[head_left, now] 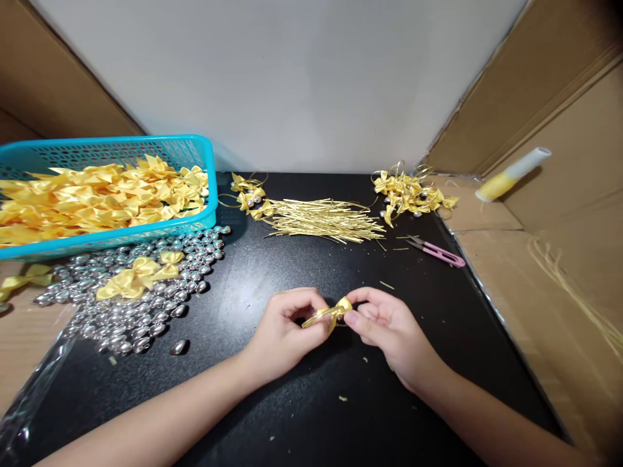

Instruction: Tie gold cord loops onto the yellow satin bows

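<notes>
Between my two hands, just above the black table [219,402], is a yellow ribbon bow [344,303] with a loop of gold cord [318,316] on it. My left hand [292,324] pinches the bow and cord from the left, thumb and forefinger closed. From the right, the thumb and forefinger of my right hand [389,324] grip the bow's other side. A small dark, shiny spot shows under the right fingertips; I cannot make out whether it is a bead. The fingers hide much of the bow.
A blue basket [213,188] full of yellow bows stands at left, with silver beads [141,318] before it. Cut gold cords [326,220] lie at the back, between bunches of corded bows [250,198] [411,191]. Pink thread snips [440,253] lie at right.
</notes>
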A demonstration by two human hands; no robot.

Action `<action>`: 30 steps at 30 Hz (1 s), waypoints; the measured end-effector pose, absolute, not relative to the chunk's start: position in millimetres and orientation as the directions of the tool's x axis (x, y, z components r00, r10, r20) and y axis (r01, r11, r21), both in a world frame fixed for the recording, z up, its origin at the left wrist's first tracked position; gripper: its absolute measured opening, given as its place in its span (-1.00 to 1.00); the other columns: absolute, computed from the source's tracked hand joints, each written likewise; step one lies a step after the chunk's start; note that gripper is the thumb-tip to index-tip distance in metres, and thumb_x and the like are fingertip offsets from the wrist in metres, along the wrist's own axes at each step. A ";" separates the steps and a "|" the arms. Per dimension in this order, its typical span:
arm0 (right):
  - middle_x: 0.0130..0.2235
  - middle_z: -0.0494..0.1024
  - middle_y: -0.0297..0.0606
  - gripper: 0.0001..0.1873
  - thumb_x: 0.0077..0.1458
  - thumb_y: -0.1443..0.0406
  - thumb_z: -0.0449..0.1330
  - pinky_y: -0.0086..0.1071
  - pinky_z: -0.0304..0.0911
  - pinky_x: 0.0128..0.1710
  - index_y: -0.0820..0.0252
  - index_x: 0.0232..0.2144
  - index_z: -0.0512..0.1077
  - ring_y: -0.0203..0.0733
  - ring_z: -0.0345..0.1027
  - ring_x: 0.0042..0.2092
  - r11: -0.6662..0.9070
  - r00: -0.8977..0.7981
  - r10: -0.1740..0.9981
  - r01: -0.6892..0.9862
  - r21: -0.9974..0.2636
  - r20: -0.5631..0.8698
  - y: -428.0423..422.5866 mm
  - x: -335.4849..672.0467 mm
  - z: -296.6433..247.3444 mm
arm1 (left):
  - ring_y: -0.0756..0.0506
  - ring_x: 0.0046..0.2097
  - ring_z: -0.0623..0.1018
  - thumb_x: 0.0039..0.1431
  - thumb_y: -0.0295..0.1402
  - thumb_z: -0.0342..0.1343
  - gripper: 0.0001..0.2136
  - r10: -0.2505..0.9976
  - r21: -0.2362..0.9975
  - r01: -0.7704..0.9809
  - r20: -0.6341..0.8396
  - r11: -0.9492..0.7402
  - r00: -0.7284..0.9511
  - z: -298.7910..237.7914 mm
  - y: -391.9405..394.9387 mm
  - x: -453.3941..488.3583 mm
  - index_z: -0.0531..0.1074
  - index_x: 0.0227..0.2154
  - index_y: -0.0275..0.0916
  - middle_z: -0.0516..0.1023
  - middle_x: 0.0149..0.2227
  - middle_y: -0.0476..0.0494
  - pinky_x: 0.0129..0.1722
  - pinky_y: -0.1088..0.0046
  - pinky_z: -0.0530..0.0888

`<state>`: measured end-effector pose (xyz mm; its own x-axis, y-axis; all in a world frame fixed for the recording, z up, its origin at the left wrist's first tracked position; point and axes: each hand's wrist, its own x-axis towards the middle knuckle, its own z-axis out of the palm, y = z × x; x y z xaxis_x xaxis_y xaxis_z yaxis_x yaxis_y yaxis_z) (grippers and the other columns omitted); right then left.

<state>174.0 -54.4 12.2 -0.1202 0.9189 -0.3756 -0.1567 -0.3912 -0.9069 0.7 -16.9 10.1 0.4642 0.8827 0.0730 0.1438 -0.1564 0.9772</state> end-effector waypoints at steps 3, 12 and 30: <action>-0.66 -0.03 -0.63 -0.56 -0.13 0.03 0.36 -0.48 -0.24 -0.59 0.25 -0.38 0.38 -0.47 -0.21 -0.58 -0.387 -0.090 0.921 -0.093 -0.917 -0.379 -55.1 172.1 16.6 | 0.06 -0.57 0.31 0.03 -0.43 0.08 -0.82 0.885 0.987 0.132 0.017 -0.089 0.465 9.8 -17.3 1.3 0.34 -0.64 -0.29 0.36 -0.63 0.01 -0.56 0.57 0.27; -0.65 0.18 -0.53 -0.60 -0.17 0.04 0.36 -0.48 -0.11 -0.57 0.23 -0.55 0.36 -0.48 -0.10 -0.59 -0.461 -0.150 0.883 -0.112 -0.880 -0.444 -50.1 173.2 23.3 | 0.05 -0.54 0.30 0.01 -0.44 0.09 -0.84 0.857 0.979 0.174 -0.002 -0.102 0.515 11.8 -19.8 4.2 0.36 -0.64 -0.30 0.36 -0.62 0.00 -0.53 0.55 0.24; -0.65 0.00 -0.47 -0.92 0.03 0.21 0.21 -0.32 0.02 -0.54 0.01 -0.36 0.42 -0.34 -0.05 -0.57 0.047 0.163 0.986 -0.057 -0.997 0.037 -28.9 260.6 63.7 | 0.08 -0.60 0.35 -0.07 -0.35 0.10 -0.82 0.937 0.979 0.035 -0.202 0.200 0.286 5.8 -3.1 -1.7 0.32 -0.69 -0.26 0.38 -0.70 0.07 -0.54 0.58 0.29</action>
<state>260.6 -28.9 63.7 0.1631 0.9859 0.0373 -0.0572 0.0472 -0.9972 -1.7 -3.1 5.8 0.2864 0.9366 -0.2018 0.0354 0.2001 0.9791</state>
